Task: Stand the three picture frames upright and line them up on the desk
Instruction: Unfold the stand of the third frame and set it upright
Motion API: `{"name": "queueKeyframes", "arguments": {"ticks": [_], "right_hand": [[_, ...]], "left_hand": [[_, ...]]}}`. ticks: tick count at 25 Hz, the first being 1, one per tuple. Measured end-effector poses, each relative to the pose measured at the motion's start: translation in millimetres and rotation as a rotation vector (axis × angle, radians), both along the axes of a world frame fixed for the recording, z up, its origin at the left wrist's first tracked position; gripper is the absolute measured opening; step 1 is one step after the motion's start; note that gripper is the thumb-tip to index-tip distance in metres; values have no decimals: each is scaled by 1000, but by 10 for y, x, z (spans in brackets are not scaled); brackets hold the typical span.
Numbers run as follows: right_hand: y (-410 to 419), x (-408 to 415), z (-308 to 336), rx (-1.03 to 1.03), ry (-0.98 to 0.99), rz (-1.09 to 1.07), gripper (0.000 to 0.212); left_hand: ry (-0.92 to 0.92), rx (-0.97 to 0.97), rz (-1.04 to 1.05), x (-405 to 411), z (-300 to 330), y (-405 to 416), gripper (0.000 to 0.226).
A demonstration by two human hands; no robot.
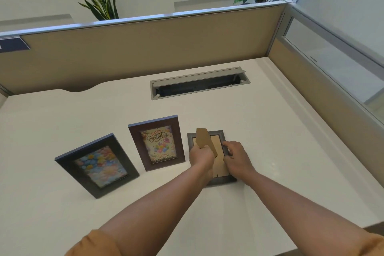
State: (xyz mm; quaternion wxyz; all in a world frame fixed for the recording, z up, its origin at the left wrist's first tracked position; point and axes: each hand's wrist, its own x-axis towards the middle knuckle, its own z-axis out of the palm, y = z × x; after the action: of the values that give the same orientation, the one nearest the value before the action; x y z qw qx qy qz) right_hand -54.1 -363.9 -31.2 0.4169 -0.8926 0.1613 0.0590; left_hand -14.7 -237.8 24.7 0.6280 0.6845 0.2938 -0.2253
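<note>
The third frame (214, 158) lies face down at centre right of the desk (270, 131), long axis running away from the person, left hand (201, 155) pinching its raised stand (204, 139), right hand (236, 159) pressing its right edge.

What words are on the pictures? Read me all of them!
"HAPPY Birthday": at the top of the card in the brown middle frame.
More gold lettering at the bottom of that card: too blurred to read.
Left frame: only colourful flowers, no words.
Right frame: lying face down, plain cardboard back, no words showing.
Dark sign on the partition: nothing readable.
</note>
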Motion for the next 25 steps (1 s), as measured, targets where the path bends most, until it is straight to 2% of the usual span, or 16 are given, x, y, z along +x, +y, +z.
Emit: {"name": "queueKeyframes", "arguments": {"ticks": [4,7,9,11,12,15,17,21,23,25], "right_hand": [[-197,-54,7,-95,-129,170,63],[-283,-83,16,-408,-152,381,78],[-263,-82,82,-466,-220,434,89],[-207,-36,188,-382,-319,417,94],[-168,1,240,-334,-368,383,89],[-58,130,399,-50,-499,185,52],[-25,207,488,130,-445,86,41],[-51,293,552,444,-228,-99,39],[-44,308,555,631,-152,-200,37],[-38,321,529,747,-115,-295,37]], "left_hand": [[-101,162,-130,102,52,7,24],[-92,179,-225,262,195,9,28],[-72,200,-293,371,287,30,30],[-57,270,-414,470,388,50,31],[-58,312,-475,519,450,56,30],[-90,370,-605,639,669,73,25],[-124,417,-739,702,810,77,33],[-323,597,-954,793,1068,85,46],[-422,662,-1004,800,1156,90,66],[-497,739,-1067,788,1185,106,77]]}}
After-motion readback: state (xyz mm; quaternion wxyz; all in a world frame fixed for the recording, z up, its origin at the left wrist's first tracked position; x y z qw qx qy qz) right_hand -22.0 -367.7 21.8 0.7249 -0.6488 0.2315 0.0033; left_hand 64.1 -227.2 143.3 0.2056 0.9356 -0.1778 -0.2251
